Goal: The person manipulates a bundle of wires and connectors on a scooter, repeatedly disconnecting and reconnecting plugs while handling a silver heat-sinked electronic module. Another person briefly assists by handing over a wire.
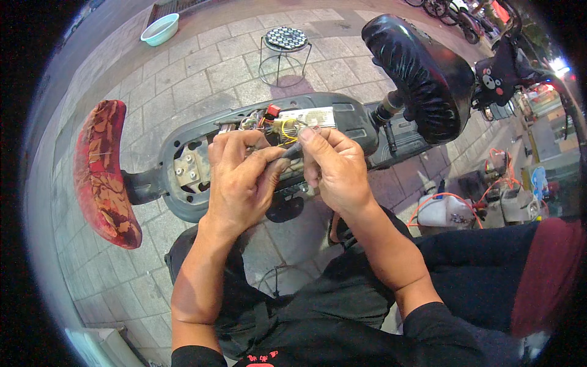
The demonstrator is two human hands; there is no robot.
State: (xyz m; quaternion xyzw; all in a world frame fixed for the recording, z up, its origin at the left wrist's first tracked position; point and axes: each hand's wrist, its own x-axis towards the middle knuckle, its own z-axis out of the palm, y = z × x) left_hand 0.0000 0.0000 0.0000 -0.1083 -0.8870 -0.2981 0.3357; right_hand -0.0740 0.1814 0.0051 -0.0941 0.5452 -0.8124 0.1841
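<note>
Thin black cable (292, 150) being pinched between left hand (241, 177) and right hand (333, 165), just below the tangled coloured wiring (287, 125).
Splicing looks underway; next comes steady fingertip control.

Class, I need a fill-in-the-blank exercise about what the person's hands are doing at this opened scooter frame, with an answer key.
1. Both hands, left hand and right hand, pinch a dark ____ between them.
2. The lifted black seat lies toward the person's ____ side.
3. The red patterned seat pad lies to the person's ____.
4. Beyond the open compartment a small ____ stands on the paving.

Missing words: cable; right; left; stool
</note>
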